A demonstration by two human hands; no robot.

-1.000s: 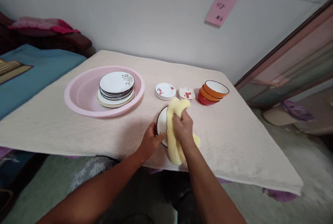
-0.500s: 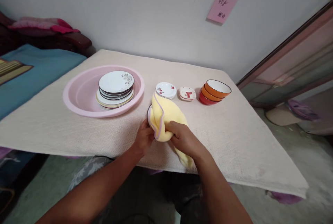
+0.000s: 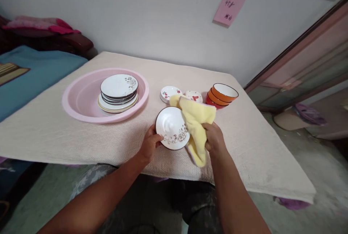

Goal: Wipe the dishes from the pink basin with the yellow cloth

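Note:
My left hand (image 3: 150, 144) grips the near-left rim of a white plate (image 3: 171, 126) with a dark edge and a brown flower pattern, held over the front of the table. Its face is uncovered and turned up towards me. My right hand (image 3: 214, 136) is closed on a yellow cloth (image 3: 196, 121), which drapes off the plate's right side and hangs down below the hand.
A pink basin (image 3: 81, 98) at the left holds a stack of plates (image 3: 118, 90). Behind the held plate stand small flowered saucers (image 3: 166, 93), a small red-patterned dish (image 3: 195, 96) and stacked orange and red bowls (image 3: 223, 94). The cream tablecloth (image 3: 258, 150) ends close to my hands.
The cloth covered the plate before; now my right hand has drawn it off to the right, and the plate's face shows. My left hand has kept hold of the rim.

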